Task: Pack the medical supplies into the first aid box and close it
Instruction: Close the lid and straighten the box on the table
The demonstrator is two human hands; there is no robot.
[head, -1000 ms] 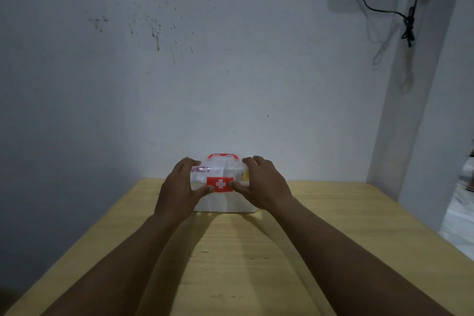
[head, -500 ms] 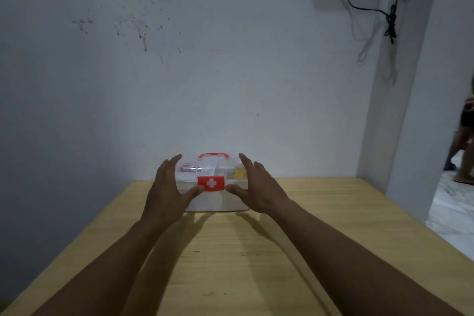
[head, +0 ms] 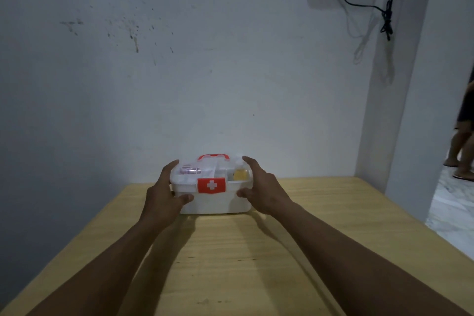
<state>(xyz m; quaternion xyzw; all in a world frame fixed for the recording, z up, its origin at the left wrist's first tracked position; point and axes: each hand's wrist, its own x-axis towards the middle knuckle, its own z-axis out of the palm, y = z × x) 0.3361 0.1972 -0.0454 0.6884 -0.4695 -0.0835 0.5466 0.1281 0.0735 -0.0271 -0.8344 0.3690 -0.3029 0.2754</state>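
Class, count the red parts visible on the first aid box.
2: the red handle on top, and the red latch with a white cross on the front. The back is hidden.

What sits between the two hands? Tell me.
In the head view, the first aid box, lid down, fills the gap between left hand and right hand; both touch its ends.

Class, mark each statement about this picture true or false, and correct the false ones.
1. The first aid box has its lid down. True.
2. Its front latch is blue. False: it is red with a white cross.
3. The left hand and the right hand touch opposite ends of the box. True.
4. The box stands on the floor. False: it stands on the wooden table.
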